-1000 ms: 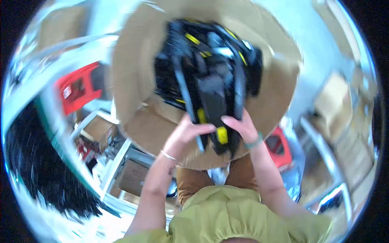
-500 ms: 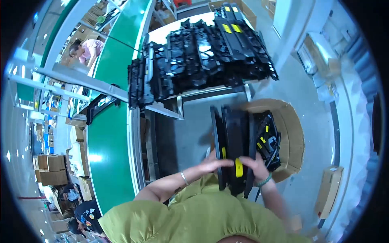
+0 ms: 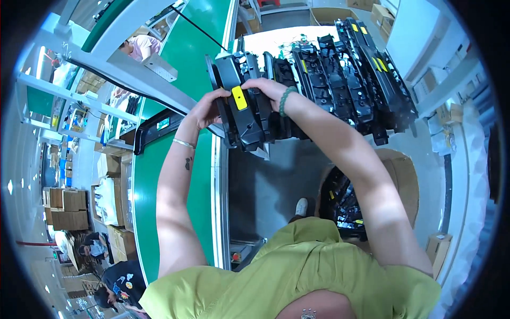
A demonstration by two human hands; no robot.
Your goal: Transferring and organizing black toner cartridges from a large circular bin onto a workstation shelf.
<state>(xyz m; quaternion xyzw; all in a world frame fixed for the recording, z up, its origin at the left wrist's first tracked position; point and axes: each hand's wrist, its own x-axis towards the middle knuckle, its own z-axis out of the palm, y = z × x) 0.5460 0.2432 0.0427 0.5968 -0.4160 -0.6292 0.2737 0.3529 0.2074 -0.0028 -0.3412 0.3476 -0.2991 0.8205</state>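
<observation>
left hand point(image 3: 206, 109) gripping the left edge of a black plastic part with yellow tab point(image 3: 241, 109), fingers curled tight onto its side, thumb toward the face. right hand point(image 3: 265, 87) over the top of the same part, fingers wrapped down onto its upper edge, green bead bracelet point(image 3: 284, 101) at the wrist. thin silver bangle point(image 3: 184, 143) on the left wrist.

part held upright on edge, raised in front of the chest, at the left end of a row of like black parts point(image 3: 345, 69) standing side by side on a pale worktable point(image 3: 271, 42); touching or just beside the nearest one, cannot tell which. yellow tabs on several in the row.

green conveyor belt point(image 3: 186, 53) along the left, just beside the hands. cardboard box point(image 3: 404, 181) on the floor at lower right, more black parts inside. stacked cartons point(image 3: 64, 204) far left; other people seated at lower left.
</observation>
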